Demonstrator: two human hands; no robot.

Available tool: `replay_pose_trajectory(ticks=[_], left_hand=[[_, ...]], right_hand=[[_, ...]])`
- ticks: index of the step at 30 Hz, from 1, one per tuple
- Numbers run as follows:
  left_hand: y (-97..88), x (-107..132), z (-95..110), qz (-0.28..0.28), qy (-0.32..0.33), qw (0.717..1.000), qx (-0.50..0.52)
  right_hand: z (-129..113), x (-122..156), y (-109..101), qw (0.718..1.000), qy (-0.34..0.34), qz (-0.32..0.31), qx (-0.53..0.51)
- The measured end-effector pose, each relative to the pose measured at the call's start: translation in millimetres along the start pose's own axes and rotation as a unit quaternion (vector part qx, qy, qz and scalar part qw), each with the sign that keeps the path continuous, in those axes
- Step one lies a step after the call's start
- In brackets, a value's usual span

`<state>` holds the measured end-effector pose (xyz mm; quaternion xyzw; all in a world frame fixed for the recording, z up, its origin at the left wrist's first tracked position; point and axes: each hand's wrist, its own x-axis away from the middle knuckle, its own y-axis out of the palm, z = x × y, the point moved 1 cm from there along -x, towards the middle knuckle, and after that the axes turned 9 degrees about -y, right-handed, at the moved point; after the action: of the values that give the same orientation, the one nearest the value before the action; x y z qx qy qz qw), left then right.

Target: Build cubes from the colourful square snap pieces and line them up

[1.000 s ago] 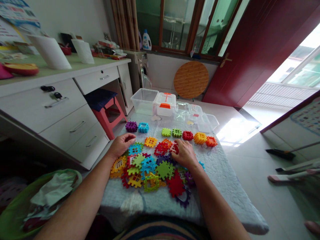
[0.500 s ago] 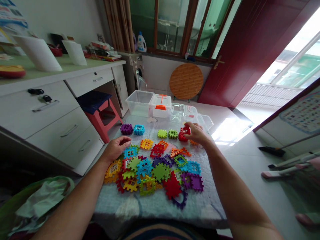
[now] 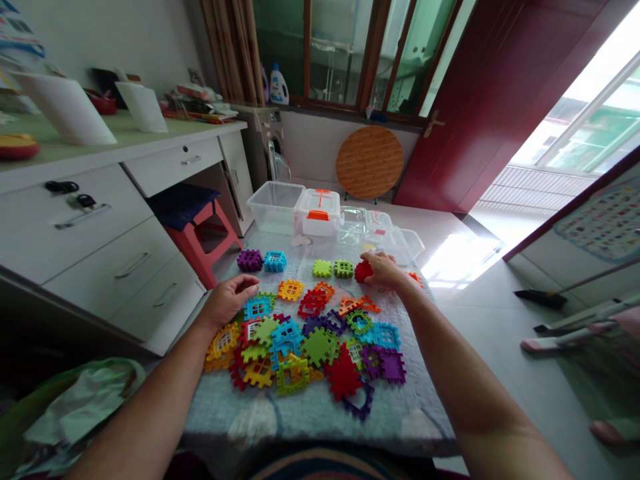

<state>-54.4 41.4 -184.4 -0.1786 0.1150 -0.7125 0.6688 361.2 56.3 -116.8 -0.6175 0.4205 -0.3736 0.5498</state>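
My right hand (image 3: 384,269) reaches to the far row of assembled cubes and its fingers close on a red cube (image 3: 363,270). Left of it stand two green cubes (image 3: 333,269), a blue cube (image 3: 275,261) and a purple cube (image 3: 249,259). My left hand (image 3: 229,300) rests loosely curled and holding nothing at the left edge of a pile of flat interlocking tiles (image 3: 305,340) in several colours. An orange piece (image 3: 415,278) shows just past my right wrist. Everything lies on a pale quilted cloth (image 3: 320,407).
Clear plastic boxes (image 3: 278,204) and a white case with an orange latch (image 3: 317,212) stand at the far edge. A white drawer desk (image 3: 100,227) and a red stool (image 3: 193,233) are to the left. A round wooden board (image 3: 369,162) leans on the wall.
My right hand left the tile pile with a red piece, carried it to the far row and lowered it onto the red cube. The left hand stayed put.
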Motion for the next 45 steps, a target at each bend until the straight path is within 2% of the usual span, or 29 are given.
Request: replay_pose_trajectory(ticks=[8,12,15,18,21,24,27,30,35,39,40,42,45], left_hand=[[0.3,0.2,-0.4,0.004,-0.003,1.0,0.002],[1.3,1.4,3.0,0.008,0.003,1.0,0.006],[2.3,3.2,7.4,0.005,0.001,1.0,0.016],[2.7,4.6,10.1,0.013,-0.001,1.0,0.018],[2.4,4.8,9.2,0.018,0.0,1.0,0.019],[1.8,4.5,6.9,0.013,0.005,1.0,0.021],[1.9,4.1,5.9,0.008,0.01,1.0,0.022],[2.5,3.7,6.5,0.01,0.01,1.0,0.02],[2.0,4.1,8.0,0.013,0.012,1.0,0.015],[1.5,4.8,8.0,0.013,0.01,1.0,0.009],[1.5,4.8,7.6,0.013,0.011,1.0,0.01],[1.6,4.3,6.7,0.016,0.013,1.0,0.012],[1.7,3.6,5.7,0.018,0.017,1.0,0.009]], right_hand=[[-3.0,-2.6,-0.4,1.0,0.005,0.006,-0.005],[-14.6,9.8,-11.9,0.996,-0.008,0.076,-0.04],[-40.1,21.6,-19.0,0.987,-0.035,0.113,-0.111],[-76.6,25.8,-12.5,0.975,-0.102,0.058,-0.189],[-107.8,20.9,4.5,0.972,-0.156,0.039,-0.169],[-123.1,13.3,22.7,0.978,-0.159,0.04,-0.126],[-125.2,9.7,34.5,0.983,-0.138,0.036,-0.118],[-121.5,10.9,36.3,0.979,-0.121,0.065,-0.152],[-109.4,17.2,23.3,0.967,-0.079,0.094,-0.222],[-100.1,24.1,13.1,0.975,-0.02,0.163,-0.147],[-98.6,25.9,12.6,0.98,-0.003,0.161,-0.115],[-96.6,29.1,13.5,0.991,0.008,0.115,-0.069],[-94.7,33.6,14.1,0.995,-0.044,0.018,-0.089]])
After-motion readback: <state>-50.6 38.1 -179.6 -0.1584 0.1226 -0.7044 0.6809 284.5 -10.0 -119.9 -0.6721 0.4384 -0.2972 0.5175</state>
